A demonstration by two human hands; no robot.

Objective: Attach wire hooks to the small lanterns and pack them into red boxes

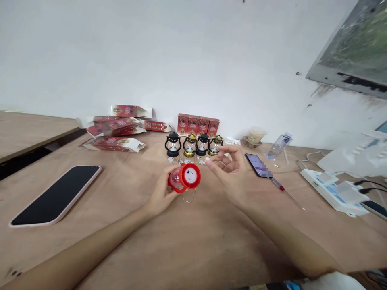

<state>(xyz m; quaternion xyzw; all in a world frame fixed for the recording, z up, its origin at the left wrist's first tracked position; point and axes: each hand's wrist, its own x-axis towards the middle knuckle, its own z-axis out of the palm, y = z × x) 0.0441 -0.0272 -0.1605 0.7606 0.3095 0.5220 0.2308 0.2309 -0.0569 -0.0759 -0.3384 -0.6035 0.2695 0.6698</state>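
My left hand point(163, 192) is closed around a small red lantern point(177, 179), tipped so its round base faces me. A white disc point(190, 175) with a dark mark fills the base, and a thin wire handle point(189, 200) hangs below. Just to the right, my right hand point(229, 171) is raised with its fingers curled. At its thumb tip shows something small and white point(207, 160), too small to name. Behind both hands stand upright black and gold mini lanterns, among them a black lantern point(173, 146) and a gold lantern point(190, 146).
Small white pieces point(193, 161) lie before the lanterns. Red boxes point(198, 125) stand behind; opened boxes point(116, 128) are piled left. A phone point(57, 195) lies left. On the right are another phone point(258, 165), a screwdriver point(287, 193), a bottle point(281, 144), a cup point(254, 136) and a power strip point(332, 193).
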